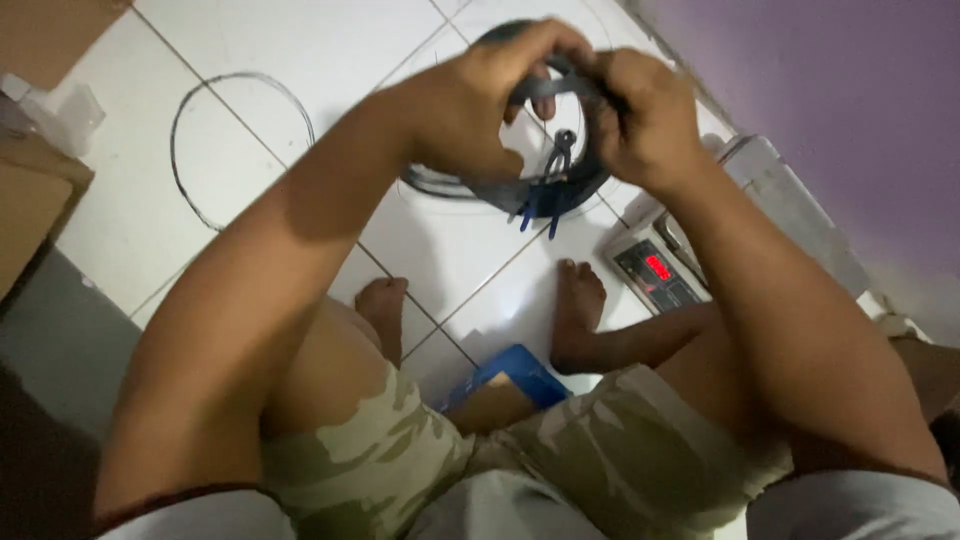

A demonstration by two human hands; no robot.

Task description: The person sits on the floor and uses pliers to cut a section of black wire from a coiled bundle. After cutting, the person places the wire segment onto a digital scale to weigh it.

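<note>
I sit low over a white tiled floor with both arms stretched forward. My left hand (470, 105) and my right hand (645, 115) both grip a dark coil of wire or cable (560, 195), held up between them above the floor. The fingers of both hands curl around the top of the coil. On the floor below the coil lies a pair of pliers (552, 180) with blue handles. My bare feet (578, 310) rest on the tiles beneath my arms.
A thin wire loop (190, 110) lies on the tiles at the left. A small scale (655, 272) with a red lit display stands at the right by a purple wall (850, 90). A blue stool edge (520, 372) shows between my legs. Cardboard (30, 190) stands far left.
</note>
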